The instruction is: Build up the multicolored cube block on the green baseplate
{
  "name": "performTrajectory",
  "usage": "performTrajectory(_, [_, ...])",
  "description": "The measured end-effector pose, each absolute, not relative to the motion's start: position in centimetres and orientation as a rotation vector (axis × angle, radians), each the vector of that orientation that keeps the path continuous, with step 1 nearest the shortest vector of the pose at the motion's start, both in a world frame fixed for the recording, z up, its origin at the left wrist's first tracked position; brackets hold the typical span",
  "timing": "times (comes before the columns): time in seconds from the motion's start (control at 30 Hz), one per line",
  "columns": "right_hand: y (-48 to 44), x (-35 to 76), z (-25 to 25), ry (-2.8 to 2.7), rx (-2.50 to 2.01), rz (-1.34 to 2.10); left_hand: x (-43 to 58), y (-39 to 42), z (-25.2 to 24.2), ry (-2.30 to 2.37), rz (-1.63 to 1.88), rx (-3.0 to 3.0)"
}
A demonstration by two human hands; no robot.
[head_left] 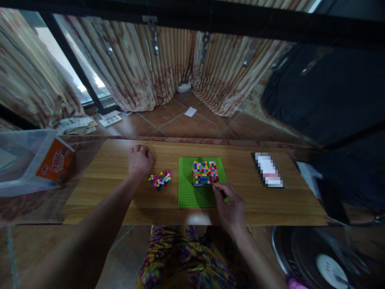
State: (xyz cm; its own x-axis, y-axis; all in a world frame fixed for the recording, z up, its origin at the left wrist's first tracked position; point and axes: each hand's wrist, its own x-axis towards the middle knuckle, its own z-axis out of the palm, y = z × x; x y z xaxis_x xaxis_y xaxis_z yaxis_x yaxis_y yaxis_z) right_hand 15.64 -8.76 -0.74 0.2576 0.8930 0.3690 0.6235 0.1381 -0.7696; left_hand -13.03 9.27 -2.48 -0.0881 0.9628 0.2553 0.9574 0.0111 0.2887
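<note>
A green studded baseplate (186, 196) lies on the wooden table, bearing a low block of many-coloured small building bricks (205, 173). My right hand (231, 202) is over the plate's right edge, thumb and forefinger pinched at the block's near right corner. Whatever may be between those fingertips is too small to make out. Left of the plate is a loose pile of small coloured bricks (160, 180). Beyond and left of the pile, my left hand (140, 161) rests on the table, its fingers curled under and nothing visible in them; the palm is hidden.
A phone-like dark slab with a blurred screen (269, 170) lies at the table's right. At the left stands a clear plastic bin (27, 160) with an orange label. Dark bar (192, 14) crosses above; a round metal-rimmed object (300, 257) is below right.
</note>
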Motion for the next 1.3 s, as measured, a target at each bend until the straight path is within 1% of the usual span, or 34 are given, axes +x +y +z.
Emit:
performTrajectory(0.4, [-7.4,15.4,-1.5,-1.391,-1.569,0.226,-13.2,9.4,-2.8,2.244,0.616,2.152])
performTrajectory(0.7, [-6.9,15.1,-1.4,-1.21,-1.55,0.355,-13.2,9.5,-2.9,2.244,0.595,2.167])
performTrajectory(0.83, [-6.9,15.0,-1.5,-1.203,-1.568,0.346,-13.1,9.4,-2.8,2.246,0.587,2.158])
performTrajectory(0.93, [-7.1,15.1,-1.7,-1.264,-1.558,0.277,-13.1,9.4,-2.8,2.242,0.601,2.148])
performTrajectory(1.17, [-7.6,15.4,-2.3,-1.526,-1.543,-0.036,-13.1,9.4,-2.9,2.247,0.617,2.155])
performTrajectory(1.3, [-7.8,15.5,-2.6,-1.563,-1.567,-0.117,-13.2,9.5,-3.0,2.247,0.62,2.175])
